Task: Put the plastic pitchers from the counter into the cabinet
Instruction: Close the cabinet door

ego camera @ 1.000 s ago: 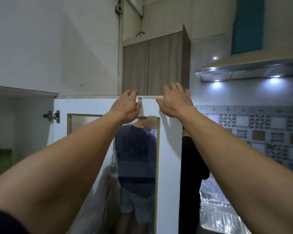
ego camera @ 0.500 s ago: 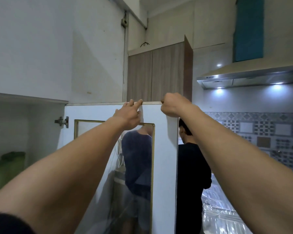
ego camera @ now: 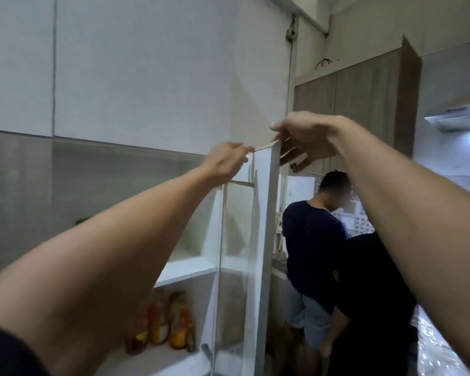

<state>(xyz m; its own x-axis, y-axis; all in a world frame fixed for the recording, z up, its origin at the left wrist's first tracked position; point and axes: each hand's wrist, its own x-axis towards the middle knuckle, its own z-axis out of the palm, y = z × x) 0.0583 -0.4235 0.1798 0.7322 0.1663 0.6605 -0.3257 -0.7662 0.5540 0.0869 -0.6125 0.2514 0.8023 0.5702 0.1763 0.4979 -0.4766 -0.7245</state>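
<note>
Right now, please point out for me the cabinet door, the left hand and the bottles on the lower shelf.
cabinet door point(ego camera: 266, 226): head view, on its white outer edge.
left hand point(ego camera: 224, 162): head view, on the back of the hand.
bottles point(ego camera: 168, 325): head view, on the orange bottle in the middle of the group.

Pale wall point(ego camera: 147, 63) fills the upper left. Wood-grain upper cupboards point(ego camera: 350, 104) stand at far right. A lit range hood point(ego camera: 456, 118) sits at the right edge. Patterned tiles point(ego camera: 358, 221) line the far wall. Two people, possibly at a bench, stand at right.
</note>
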